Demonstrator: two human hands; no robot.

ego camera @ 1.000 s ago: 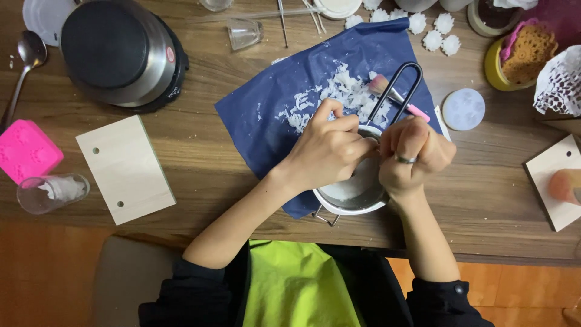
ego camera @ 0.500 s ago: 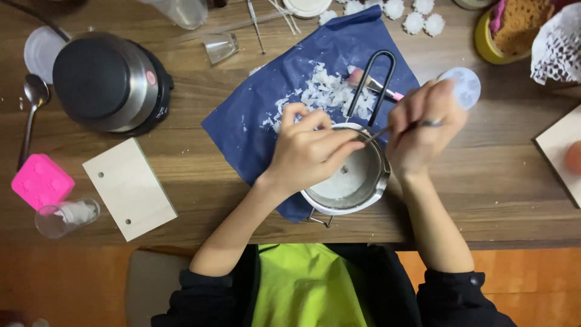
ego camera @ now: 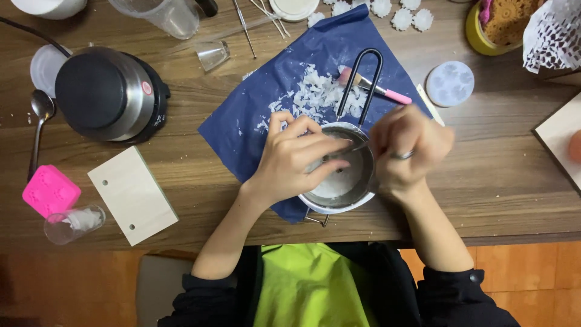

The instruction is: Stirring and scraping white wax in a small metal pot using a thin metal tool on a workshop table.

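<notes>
- The left hand (ego camera: pixel 295 158) lies across the rim of the small round steel pot with a looped black wire handle (ego camera: pixel 340 192), fingers curled and spread over its mouth; whether they pinch anything cannot be told.
- The right hand (ego camera: pixel 407 149) is closed in a loose fist at the pot's right rim, apparently gripping a thin metal tool (ego camera: pixel 357 147) that reaches into the pot towards the left fingers; motion blur hides the grip.
- The pot sits directly under both hands on a crumpled dark blue sheet (ego camera: pixel 254 127), near the wooden table's front edge (ego camera: pixel 484 233); white solidified matter covers its bottom.
- Risk: a hard scrape could drive the tool tip into the left fingers, since they sit right in its path.
- Risk: pressing on the rim may tip or slide the pot on the loose sheet, towards the table edge.
- Risk: loosened bits could fly past the sheet; the white flakes (ego camera: pixel 318 97) just beyond the hands already lie scattered there.
</notes>
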